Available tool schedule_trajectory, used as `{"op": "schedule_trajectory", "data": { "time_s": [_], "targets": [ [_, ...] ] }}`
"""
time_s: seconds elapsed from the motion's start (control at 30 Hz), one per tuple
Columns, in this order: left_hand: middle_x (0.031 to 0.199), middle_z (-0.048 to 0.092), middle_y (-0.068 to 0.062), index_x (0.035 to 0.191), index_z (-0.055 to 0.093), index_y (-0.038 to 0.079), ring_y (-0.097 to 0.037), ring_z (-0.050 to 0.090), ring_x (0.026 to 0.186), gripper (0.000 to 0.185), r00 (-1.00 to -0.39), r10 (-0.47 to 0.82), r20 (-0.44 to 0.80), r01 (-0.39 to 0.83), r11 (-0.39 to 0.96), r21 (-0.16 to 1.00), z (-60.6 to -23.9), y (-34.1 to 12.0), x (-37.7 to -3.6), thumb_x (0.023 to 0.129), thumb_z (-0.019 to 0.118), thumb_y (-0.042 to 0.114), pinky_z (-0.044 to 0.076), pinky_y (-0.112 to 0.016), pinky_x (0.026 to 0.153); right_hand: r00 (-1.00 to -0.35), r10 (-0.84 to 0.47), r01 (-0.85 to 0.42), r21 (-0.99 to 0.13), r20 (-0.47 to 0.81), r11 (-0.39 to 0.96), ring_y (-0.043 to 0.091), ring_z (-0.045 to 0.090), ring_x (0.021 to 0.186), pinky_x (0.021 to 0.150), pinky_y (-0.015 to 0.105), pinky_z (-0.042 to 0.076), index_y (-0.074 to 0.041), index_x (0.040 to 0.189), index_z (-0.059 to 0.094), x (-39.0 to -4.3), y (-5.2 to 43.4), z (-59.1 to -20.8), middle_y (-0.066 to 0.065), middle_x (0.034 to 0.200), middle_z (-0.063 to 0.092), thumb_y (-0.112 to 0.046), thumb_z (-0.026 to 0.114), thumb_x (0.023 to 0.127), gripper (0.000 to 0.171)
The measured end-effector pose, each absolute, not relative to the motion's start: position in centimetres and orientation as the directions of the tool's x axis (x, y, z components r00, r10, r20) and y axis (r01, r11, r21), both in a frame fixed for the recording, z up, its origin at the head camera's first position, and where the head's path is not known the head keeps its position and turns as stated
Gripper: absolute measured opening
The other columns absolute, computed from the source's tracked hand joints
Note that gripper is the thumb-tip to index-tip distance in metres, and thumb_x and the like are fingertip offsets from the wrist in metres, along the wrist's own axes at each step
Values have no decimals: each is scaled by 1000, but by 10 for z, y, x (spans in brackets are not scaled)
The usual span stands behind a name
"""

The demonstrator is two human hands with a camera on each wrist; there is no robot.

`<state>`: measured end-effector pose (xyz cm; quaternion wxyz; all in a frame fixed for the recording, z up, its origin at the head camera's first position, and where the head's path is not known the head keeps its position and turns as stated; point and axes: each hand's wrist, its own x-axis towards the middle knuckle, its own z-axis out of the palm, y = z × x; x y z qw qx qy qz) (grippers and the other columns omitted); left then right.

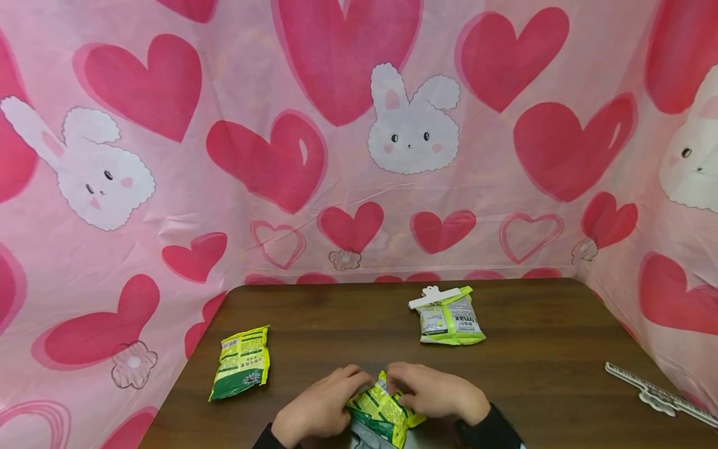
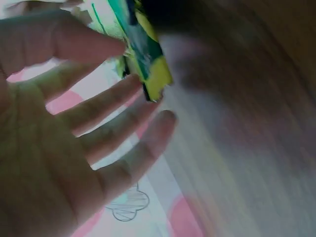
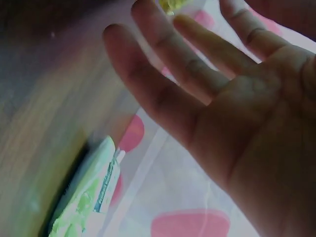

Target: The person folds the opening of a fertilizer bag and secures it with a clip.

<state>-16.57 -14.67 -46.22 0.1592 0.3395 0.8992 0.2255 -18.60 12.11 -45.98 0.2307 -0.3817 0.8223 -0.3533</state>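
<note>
Left hand (image 1: 320,408) and right hand (image 1: 434,391) meet at the near edge of the table (image 1: 336,318), each pinching the top of a green-and-yellow snack packet (image 1: 381,408) between thumb and fingertips. The packet sits between the two hands, its upper end raised and crumpled, its lower part toward the person's dark sleeves. In the left wrist view the fingers (image 2: 113,106) are spread, the packet's edge (image 2: 148,64) at the fingertips; the picture is blurred. The right wrist view shows the right hand's fingers (image 3: 163,74) likewise spread.

A second green-and-yellow packet (image 1: 241,362) lies flat on the table well left of the hands. A third packet, shut with a white clip (image 1: 449,317), lies further back to the right. A loose white clip (image 1: 656,391) lies at the table's right edge. A pink cloth with hearts and rabbits (image 1: 359,125) surrounds the table.
</note>
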Motion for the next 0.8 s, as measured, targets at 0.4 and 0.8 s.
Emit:
{"op": "schedule_trajectory", "data": {
  "time_s": [0.4,0.8],
  "targets": [
    [130,56,11,122,73,26,-5,52,116,37,-656,754,-27,628,565,535,-453,-132,-158,93,73,3,49,-27,90,-580,-807,-514,-718,-112,469,10,57,118,96,32,49,-24,110,63,-187,117,-465,-5,138,57,4,57,104,29],
    [127,58,13,114,75,28,-5,54,114,22,-649,756,-86,619,590,518,-455,-129,-155,97,75,14,50,-30,92,-653,-746,-515,-644,-133,566,8,47,78,68,33,43,-21,99,62,-189,133,-466,-7,95,49,-7,72,100,17]
  ]
}}
